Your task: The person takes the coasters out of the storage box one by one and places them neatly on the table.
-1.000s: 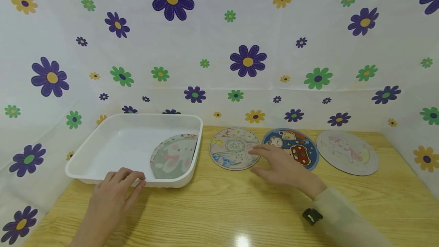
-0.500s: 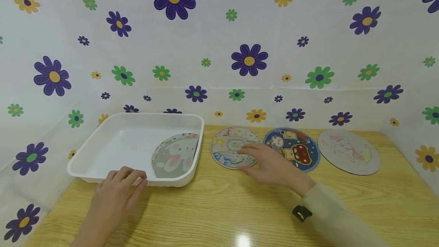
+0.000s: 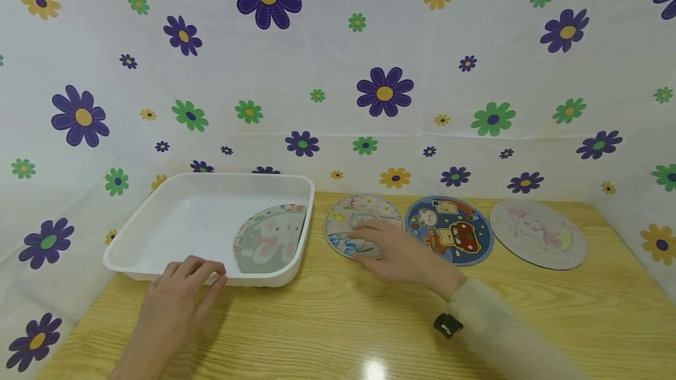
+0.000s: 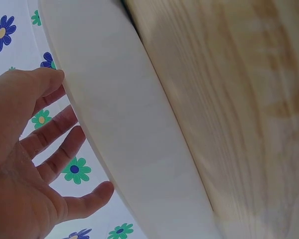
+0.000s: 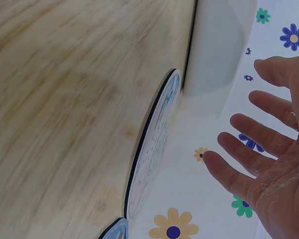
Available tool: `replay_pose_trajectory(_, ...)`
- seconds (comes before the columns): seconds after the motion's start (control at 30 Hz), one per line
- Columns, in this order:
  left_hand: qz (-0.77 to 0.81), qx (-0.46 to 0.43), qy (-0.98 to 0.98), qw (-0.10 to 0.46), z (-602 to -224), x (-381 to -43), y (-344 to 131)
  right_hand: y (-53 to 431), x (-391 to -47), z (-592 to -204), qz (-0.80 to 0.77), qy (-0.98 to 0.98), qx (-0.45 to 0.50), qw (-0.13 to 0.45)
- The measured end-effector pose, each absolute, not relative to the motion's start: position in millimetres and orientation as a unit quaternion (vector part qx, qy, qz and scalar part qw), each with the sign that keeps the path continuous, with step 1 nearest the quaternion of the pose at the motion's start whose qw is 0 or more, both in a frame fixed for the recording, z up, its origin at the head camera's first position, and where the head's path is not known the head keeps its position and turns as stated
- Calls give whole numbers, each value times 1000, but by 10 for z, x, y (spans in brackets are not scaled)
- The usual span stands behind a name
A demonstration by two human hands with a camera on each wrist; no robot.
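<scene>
My left hand [image 3: 176,304] rests its fingertips on the near rim of a white plastic tray [image 3: 108,260]; in the left wrist view the fingers [image 4: 94,199] reach that rim, loosely spread. Inside the tray's right end leans a round grey-green mat [image 3: 269,245] with a rabbit print. Fingers apart and holding nothing, my right hand [image 3: 396,254] hovers over a round pale floral mat [image 3: 338,219], covering part of it in the head view. The right wrist view shows that mat [image 5: 154,144] flat on the table, with a thin black underside and a gap below the palm.
Right of the floral mat lie a round dark-blue mat [image 3: 438,224] with cartoon bears and a car, then a pale unicorn mat [image 3: 538,236]. They sit on a wood-grain table [image 3: 317,333]. A white flower-print sheet [image 3: 327,51] hangs behind and at both sides.
My right hand has moved left, from beside the blue mat to over the floral mat, uncovering more of the blue one. The left hand and tray stay put.
</scene>
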State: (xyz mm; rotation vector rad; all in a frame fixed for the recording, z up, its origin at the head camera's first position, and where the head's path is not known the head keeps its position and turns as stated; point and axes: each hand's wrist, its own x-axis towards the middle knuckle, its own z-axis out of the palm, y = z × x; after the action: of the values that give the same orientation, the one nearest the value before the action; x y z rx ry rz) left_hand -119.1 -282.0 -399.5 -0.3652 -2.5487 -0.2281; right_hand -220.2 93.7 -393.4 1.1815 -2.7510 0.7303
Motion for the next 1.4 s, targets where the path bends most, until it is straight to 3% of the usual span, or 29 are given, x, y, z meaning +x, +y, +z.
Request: replay_pose_trajectory(1.4, -96, -135, -948, 273, -3967, -1189, -2812, 352, -2322, -3918, 263, -871, 413, 38)
